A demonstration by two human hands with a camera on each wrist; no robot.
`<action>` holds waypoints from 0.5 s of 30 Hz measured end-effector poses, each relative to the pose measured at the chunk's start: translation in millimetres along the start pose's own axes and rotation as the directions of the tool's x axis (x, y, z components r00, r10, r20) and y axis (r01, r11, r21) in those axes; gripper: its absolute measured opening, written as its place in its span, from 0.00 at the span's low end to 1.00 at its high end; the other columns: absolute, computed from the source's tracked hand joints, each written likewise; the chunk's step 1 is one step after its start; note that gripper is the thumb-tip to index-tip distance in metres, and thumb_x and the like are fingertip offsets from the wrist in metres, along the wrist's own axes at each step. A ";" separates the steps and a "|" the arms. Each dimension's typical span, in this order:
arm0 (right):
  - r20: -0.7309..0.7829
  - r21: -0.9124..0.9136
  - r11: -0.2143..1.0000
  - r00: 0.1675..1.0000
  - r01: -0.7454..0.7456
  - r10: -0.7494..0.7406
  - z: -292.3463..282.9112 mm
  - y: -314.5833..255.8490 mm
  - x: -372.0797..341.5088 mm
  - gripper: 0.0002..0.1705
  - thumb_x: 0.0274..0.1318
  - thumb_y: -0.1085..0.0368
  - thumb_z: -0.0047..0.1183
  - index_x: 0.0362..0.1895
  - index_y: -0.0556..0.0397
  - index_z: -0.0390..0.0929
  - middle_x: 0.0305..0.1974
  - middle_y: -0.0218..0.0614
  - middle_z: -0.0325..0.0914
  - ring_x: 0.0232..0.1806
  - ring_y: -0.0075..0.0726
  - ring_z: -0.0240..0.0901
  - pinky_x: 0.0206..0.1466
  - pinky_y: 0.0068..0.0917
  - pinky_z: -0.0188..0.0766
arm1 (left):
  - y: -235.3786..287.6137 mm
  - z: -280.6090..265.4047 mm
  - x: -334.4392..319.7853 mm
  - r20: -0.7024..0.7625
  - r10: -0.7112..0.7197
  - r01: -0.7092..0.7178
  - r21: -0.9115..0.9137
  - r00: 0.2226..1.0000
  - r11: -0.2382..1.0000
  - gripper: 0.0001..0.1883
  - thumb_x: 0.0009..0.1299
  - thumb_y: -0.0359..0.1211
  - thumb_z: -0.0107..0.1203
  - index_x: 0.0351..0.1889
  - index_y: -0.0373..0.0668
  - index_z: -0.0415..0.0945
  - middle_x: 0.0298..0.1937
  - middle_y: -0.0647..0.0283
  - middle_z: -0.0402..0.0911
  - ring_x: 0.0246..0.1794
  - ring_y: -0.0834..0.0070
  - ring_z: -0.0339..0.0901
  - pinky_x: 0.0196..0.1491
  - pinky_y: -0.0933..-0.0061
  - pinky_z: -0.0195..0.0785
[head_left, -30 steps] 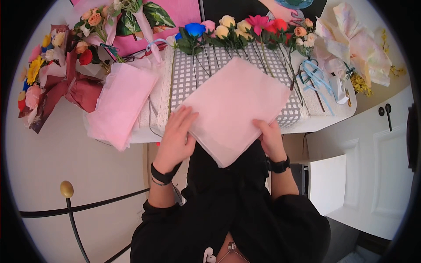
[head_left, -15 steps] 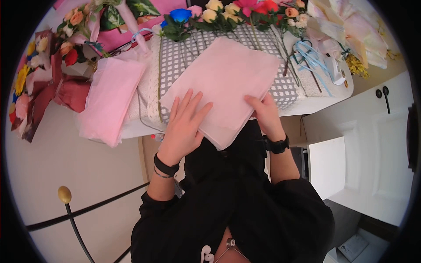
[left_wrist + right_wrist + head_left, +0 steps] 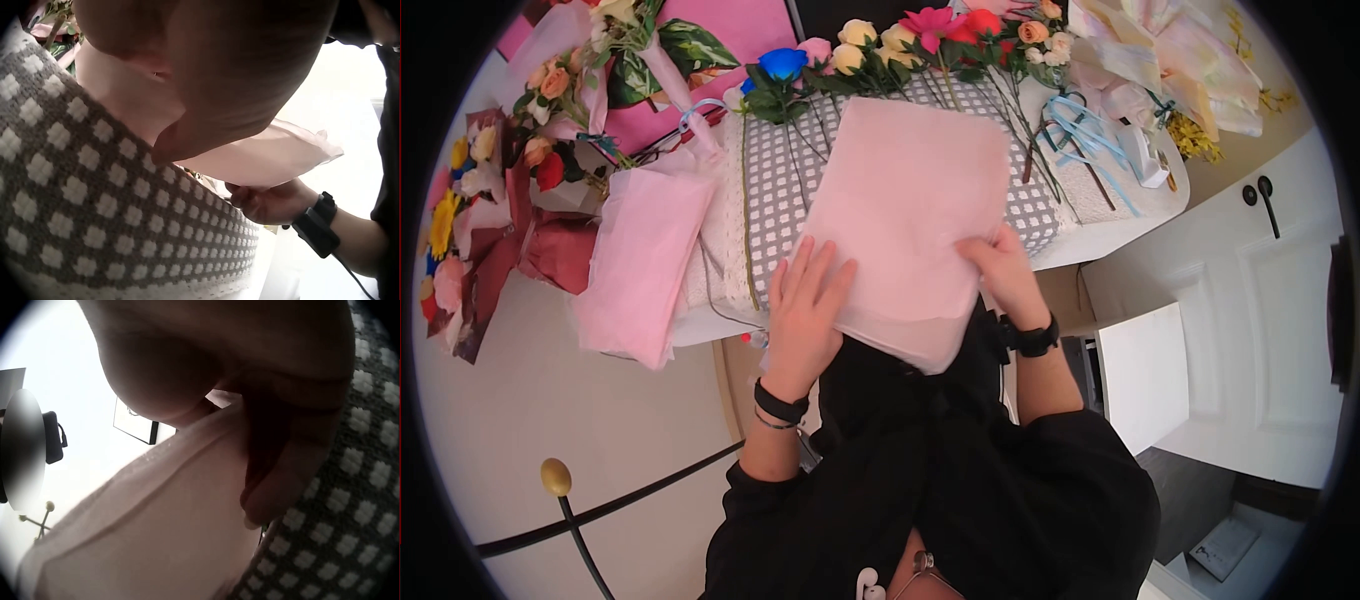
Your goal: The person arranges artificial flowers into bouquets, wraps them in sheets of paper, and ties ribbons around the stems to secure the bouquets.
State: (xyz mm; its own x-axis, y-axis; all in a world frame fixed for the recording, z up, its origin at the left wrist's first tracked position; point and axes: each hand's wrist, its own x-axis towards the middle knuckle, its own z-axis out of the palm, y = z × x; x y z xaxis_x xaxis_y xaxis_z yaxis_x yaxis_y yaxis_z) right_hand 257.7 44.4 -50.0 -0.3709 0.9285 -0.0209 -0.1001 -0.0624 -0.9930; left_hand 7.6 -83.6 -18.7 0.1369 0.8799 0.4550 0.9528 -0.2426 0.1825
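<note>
A stack of thin pale pink wrapping sheets [image 3: 910, 200] lies partly on the table and juts over its front edge toward the lap. My right hand [image 3: 1008, 275] pinches its right edge, thumb on top; in the right wrist view the curled fingers [image 3: 275, 494] show beneath the sheets. On the left edge my left hand [image 3: 805, 320] rests with fingers straight and slightly spread over the top sheet. The left wrist view shows the sheets [image 3: 250, 159] bowed up off the tablecloth, with the right hand [image 3: 272, 203] at the far side.
A grey-and-white checked tablecloth [image 3: 772, 200] covers the table. Single-stem flowers, including a blue rose [image 3: 783, 64], line the back. More folded pink wrapping [image 3: 640, 260] and a dark-red wrapped bouquet [image 3: 560, 245] stand left; light-blue ribbon [image 3: 1090, 135] and a pale wrapped bouquet [image 3: 1170, 60] lie right.
The sheets have turned anticlockwise, their lower corner swinging right. My left hand spread over the sheets, then drew back to their left edge; my right hand kept its pinch. The head view has shifted.
</note>
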 end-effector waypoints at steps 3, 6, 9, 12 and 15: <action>0.023 -0.177 0.983 0.998 0.053 -0.050 -6.5 -42.7 16.7 0.21 0.56 0.74 0.53 0.55 0.63 0.75 0.47 0.37 0.81 0.45 0.25 0.77 0.49 0.24 0.73 | -12.8 -9.1 1.0 -0.019 0.058 -0.058 0.016 0.998 0.998 0.25 0.54 0.19 0.55 0.52 0.43 0.78 0.57 0.60 0.77 0.67 0.61 0.68 0.68 0.50 0.53; -0.038 -0.410 0.898 0.981 0.158 -0.190 -19.7 -50.1 40.8 0.23 0.57 0.69 0.51 0.58 0.59 0.74 0.42 0.40 0.82 0.39 0.30 0.78 0.43 0.29 0.74 | -3.5 -3.8 7.7 -0.084 0.108 -0.112 -0.039 0.991 0.993 0.20 0.54 0.21 0.56 0.46 0.44 0.79 0.47 0.65 0.79 0.57 0.67 0.74 0.62 0.54 0.58; -0.198 -0.703 0.691 0.888 0.166 -0.415 -15.4 -92.2 18.2 0.25 0.57 0.67 0.55 0.60 0.55 0.73 0.47 0.44 0.80 0.43 0.37 0.78 0.45 0.30 0.73 | 14.3 -0.2 15.1 -0.070 0.105 -0.107 -0.025 0.992 0.994 0.18 0.54 0.22 0.58 0.44 0.44 0.79 0.43 0.68 0.80 0.49 0.69 0.76 0.54 0.61 0.61; 0.054 -0.775 0.518 0.855 0.362 -0.517 -1.0 -104.6 -35.6 0.27 0.54 0.66 0.59 0.60 0.53 0.73 0.53 0.44 0.78 0.51 0.44 0.75 0.50 0.34 0.73 | 34.5 1.3 25.5 -0.034 0.127 -0.128 -0.020 0.991 0.992 0.16 0.54 0.23 0.58 0.43 0.43 0.78 0.40 0.67 0.79 0.43 0.70 0.75 0.48 0.64 0.62; 0.339 -0.779 0.384 0.848 0.496 -0.407 35.7 -99.0 -70.5 0.26 0.49 0.71 0.59 0.56 0.54 0.75 0.59 0.47 0.72 0.58 0.53 0.71 0.60 0.41 0.71 | 54.0 8.1 37.5 0.034 0.164 -0.163 -0.026 0.986 0.986 0.16 0.55 0.24 0.57 0.43 0.41 0.77 0.38 0.67 0.78 0.41 0.70 0.74 0.46 0.65 0.62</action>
State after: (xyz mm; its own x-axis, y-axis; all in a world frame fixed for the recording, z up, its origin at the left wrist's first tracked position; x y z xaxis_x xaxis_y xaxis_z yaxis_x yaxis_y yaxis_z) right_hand 260.8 -28.0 53.9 -0.5866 0.6887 0.4260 0.4973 0.7216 -0.4817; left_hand 66.4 -60.4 1.1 0.3006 0.8417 0.4485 0.9102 -0.3936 0.1287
